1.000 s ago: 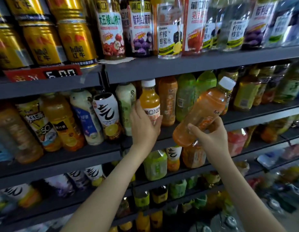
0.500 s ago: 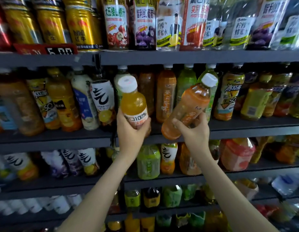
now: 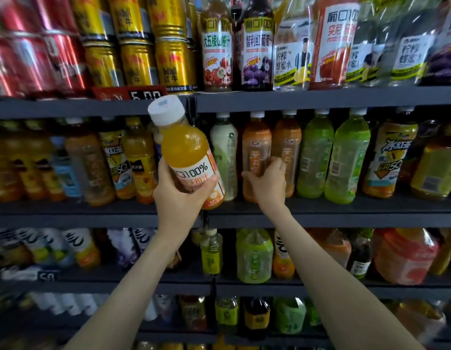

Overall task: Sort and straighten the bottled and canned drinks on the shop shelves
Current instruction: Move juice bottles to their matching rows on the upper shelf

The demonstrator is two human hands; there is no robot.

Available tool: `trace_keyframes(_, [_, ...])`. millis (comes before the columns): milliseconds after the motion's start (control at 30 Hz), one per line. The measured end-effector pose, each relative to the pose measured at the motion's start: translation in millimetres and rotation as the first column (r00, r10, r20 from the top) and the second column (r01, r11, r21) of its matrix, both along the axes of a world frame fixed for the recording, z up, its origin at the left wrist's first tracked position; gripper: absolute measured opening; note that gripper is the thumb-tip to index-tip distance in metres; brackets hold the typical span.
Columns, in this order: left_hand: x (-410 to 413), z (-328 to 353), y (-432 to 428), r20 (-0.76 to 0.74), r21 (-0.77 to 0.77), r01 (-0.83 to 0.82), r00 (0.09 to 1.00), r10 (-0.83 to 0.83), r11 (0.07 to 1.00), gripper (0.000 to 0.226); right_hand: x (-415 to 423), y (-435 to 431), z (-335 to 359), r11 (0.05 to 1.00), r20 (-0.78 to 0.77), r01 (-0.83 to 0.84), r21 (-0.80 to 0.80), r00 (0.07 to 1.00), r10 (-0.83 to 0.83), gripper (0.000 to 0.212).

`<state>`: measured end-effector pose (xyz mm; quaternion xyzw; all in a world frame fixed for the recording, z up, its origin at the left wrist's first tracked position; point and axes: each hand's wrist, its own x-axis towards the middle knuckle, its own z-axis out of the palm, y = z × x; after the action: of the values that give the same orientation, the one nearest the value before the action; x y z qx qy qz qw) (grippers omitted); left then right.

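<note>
Two bottles handled: my right hand [image 3: 266,179] has just shelved the orange tea bottle [image 3: 256,147], fingers still wrapped; left hand [image 3: 180,195] grips the juice bottle [image 3: 186,150], unplaced.

Glossy clear plastic orange juice bottle [image 3: 188,152], shiny metal gold cans [image 3: 138,46], matt dark shelf edge [image 3: 320,97]

"100%" on held orange juice bottle [image 3: 191,157], "5.00" on red shelf price tag [image 3: 129,92]

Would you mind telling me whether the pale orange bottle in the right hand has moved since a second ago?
Yes. The pale orange bottle now stands upright on the middle shelf, no longer tilted in front of it.
</note>
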<state>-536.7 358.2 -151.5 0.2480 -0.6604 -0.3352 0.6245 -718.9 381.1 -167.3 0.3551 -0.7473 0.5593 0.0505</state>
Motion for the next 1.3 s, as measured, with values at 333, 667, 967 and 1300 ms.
trace_keyframes(333, [5, 41, 0, 0.307, 0.000, 0.125, 0.944, -0.119, 0.992, 0.077, 6, 15, 36, 0.879, -0.147, 0.111, 0.463, 0.988, -0.047, 0.053])
trace_keyframes(667, [-13, 105, 18, 0.346, -0.099, 0.278, 0.910, -0.229, 0.956, 0.075, 32, 87, 130, 0.762, 0.085, -0.613, -0.210, 0.765, 0.639, 0.039])
trace_keyframes(967, [-53, 157, 37, 0.562, -0.251, 0.415, 0.798, -0.217, 0.875, 0.074, 32, 108, 158, 0.908, -0.015, -0.305, -0.289, 0.949, 0.314, 0.055])
trace_keyframes(1300, [-123, 227, -5, 0.506, -0.101, 0.435, 0.797, -0.331, 0.894, 0.070, -40, 136, 201, 0.895, 0.031, -0.071, -0.441, 0.995, 0.095, 0.063])
